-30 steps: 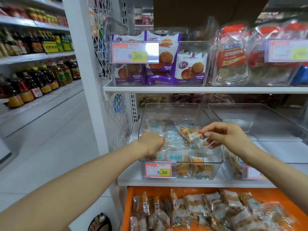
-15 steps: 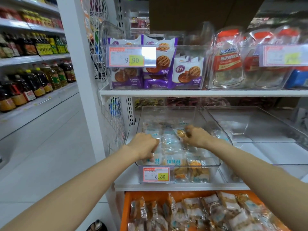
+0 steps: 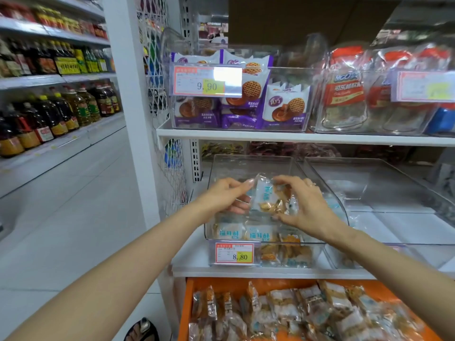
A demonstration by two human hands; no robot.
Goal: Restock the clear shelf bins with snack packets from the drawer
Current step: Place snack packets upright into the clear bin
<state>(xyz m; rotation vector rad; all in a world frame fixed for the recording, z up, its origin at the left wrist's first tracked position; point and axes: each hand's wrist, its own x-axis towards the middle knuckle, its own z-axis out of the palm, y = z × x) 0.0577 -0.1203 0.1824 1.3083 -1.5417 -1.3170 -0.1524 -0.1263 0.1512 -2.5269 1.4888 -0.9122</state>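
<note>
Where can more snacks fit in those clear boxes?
The back of the 8.80 bin, behind the left hand and right hand, looks bare. The clear bin to its right looks mostly bare. The front by the price tag is crowded with packets, like the orange drawer.

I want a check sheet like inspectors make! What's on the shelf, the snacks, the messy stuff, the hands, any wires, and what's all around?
Surface: white shelf, carrying clear bins.
Job's things: clear bin partly filled with packets; one snack packet held over it; orange drawer below, full of packets.
Clutter: price tag reading 8.80 on the bin's front; neighbouring bin to the right, looks mostly empty.
Grippers: left hand and right hand both pinch the snack packet, one at each side.
Cables: nothing seen.
Surroundings: purple biscuit packs on the shelf above; oil bottles across the aisle at left.
</note>
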